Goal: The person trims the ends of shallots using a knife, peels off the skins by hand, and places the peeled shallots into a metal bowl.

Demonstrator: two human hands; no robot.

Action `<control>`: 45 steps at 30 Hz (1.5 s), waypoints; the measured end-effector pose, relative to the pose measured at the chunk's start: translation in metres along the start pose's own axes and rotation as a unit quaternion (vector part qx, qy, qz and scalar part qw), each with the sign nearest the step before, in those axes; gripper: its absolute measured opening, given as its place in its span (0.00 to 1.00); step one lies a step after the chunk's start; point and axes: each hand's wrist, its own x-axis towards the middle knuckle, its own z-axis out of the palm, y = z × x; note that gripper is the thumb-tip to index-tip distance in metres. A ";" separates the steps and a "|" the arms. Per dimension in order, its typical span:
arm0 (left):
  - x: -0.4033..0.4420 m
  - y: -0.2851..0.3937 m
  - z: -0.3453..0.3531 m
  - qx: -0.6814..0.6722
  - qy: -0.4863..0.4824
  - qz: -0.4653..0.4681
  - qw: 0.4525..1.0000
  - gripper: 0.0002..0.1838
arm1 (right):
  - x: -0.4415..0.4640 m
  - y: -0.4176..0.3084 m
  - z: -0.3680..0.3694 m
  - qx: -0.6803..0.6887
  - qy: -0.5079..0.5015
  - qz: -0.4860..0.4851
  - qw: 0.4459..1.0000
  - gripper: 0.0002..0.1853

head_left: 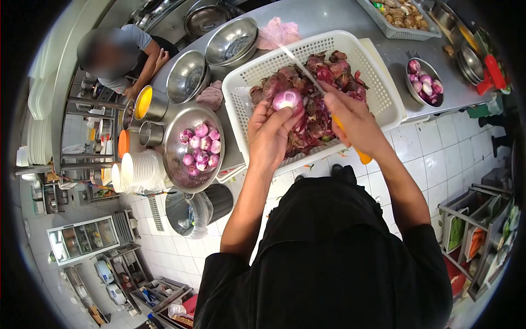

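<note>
My left hand (268,134) grips a peeled purple onion (287,101) above a white perforated basket (236,90). Wrapped round the orange handle of a knife (338,123) is my right hand (353,116), just right of the onion. The knife's blade points up and away to the left, over the basket. Dark red onion skins (323,71) fill much of the basket beneath both hands. To the left, a steel colander (175,131) holds several peeled onions. A steel bowl (440,79) on the right holds more purple onions.
Steel bowls (186,77) and a pink cloth (278,33) lie along the counter behind the basket. A basket of brown mushroom-like pieces (402,19) stands at the back right. A bin (192,208) is below left. Another person (120,55) leans at the counter's far left.
</note>
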 end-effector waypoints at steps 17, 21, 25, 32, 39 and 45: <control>-0.005 -0.028 0.009 0.015 0.076 0.099 0.992 0.15 | -0.017 -0.001 0.041 -0.200 0.052 -0.154 0.966 0.35; -0.009 -0.023 0.011 0.022 0.052 0.102 0.993 0.21 | -0.009 0.010 0.045 -0.123 0.090 -0.180 0.972 0.31; -0.013 -0.017 -0.007 0.023 0.026 0.067 0.997 0.27 | -0.010 -0.005 0.018 0.074 -0.072 0.060 0.993 0.29; -0.017 -0.005 -0.019 -0.063 -0.029 -0.002 0.998 0.22 | 0.010 0.005 -0.005 0.050 0.020 0.116 0.992 0.28; -0.011 -0.004 -0.017 -0.165 -0.023 -0.087 0.982 0.20 | -0.003 -0.001 -0.005 0.011 0.019 0.053 0.998 0.30; -0.008 -0.010 -0.016 -0.109 -0.036 -0.062 0.991 0.16 | -0.022 0.002 0.009 -0.107 0.028 -0.090 0.990 0.33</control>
